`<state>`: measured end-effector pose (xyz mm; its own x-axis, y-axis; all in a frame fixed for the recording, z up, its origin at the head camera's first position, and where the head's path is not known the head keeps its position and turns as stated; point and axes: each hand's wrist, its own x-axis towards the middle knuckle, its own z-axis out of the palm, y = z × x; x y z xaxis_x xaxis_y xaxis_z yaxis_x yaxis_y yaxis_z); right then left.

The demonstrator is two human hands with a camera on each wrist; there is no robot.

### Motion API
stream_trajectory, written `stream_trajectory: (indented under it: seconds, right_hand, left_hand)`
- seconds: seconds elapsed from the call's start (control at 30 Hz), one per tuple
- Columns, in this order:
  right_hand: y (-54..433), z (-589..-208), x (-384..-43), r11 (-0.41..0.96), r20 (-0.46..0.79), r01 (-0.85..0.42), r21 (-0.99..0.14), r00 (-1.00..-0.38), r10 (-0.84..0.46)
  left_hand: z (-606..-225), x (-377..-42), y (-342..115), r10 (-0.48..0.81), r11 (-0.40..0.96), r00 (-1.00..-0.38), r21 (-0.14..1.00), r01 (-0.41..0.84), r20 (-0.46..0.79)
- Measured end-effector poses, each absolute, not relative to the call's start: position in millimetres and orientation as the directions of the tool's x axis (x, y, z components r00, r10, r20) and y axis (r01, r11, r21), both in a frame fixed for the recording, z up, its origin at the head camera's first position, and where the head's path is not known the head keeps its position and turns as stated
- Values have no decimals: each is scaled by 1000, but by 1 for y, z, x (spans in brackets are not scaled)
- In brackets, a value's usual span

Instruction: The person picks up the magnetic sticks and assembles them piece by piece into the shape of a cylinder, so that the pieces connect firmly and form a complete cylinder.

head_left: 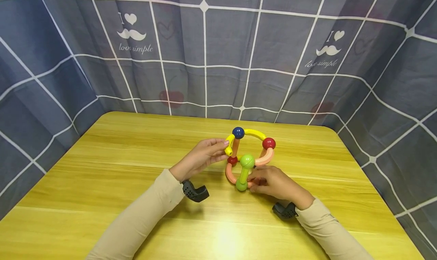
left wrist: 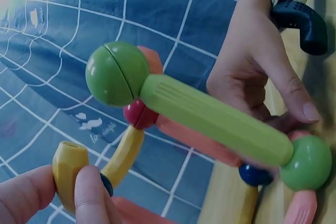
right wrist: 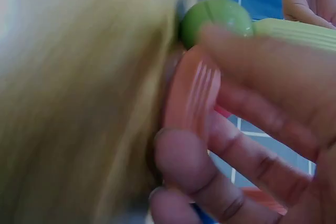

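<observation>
A frame of magnetic rods and balls stands on the table, seen in all three views. My left hand (head_left: 199, 157) pinches a short curved yellow rod (left wrist: 70, 174) between thumb and finger, beside the dark blue ball (head_left: 238, 133) at the frame's upper back. Low on the other side, my right hand (head_left: 274, 181) grips a curved salmon rod (right wrist: 190, 95) next to the lower green ball (head_left: 241, 185). An upright green rod (left wrist: 215, 119) joins that ball to the upper green ball (head_left: 247, 161). Red balls sit at the upper right (head_left: 269, 143) and lower left (head_left: 232, 160).
The frame rests on a light wooden table (head_left: 136, 176) with rounded back corners. A grey-blue curtain (head_left: 222, 43) with white grid lines hangs behind and along both sides. Black wrist devices (head_left: 195, 191) are worn below both hands.
</observation>
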<state>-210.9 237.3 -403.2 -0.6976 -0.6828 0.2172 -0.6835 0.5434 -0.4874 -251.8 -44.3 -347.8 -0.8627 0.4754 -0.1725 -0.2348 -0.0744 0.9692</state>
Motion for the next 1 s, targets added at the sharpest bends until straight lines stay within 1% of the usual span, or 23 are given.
stream_trajectory:
  seconds: [0.17,0.3,0.53,1.0]
  right_hand:
    - [233,-399,-209,481,217,-622,-617,-723,-656]
    - [229,-399,-206,437,254,-613,-658,-727,-638]
    - [223,-403,-204,439,289,-619,-651,-737,-611]
    - [212,-406,-199,476,308,-611,-633,-762,-569]
  left_hand:
    - [-346,-248,-44,497,-89,-849,963,-254,-179]
    - [-346,-245,-43,517,-101,-836,957,-273,-184]
    - [-347,-240,-38,564,-144,-807,942,-302,-172]
    - [-346,-239,-39,565,-157,-800,925,-347,-204]
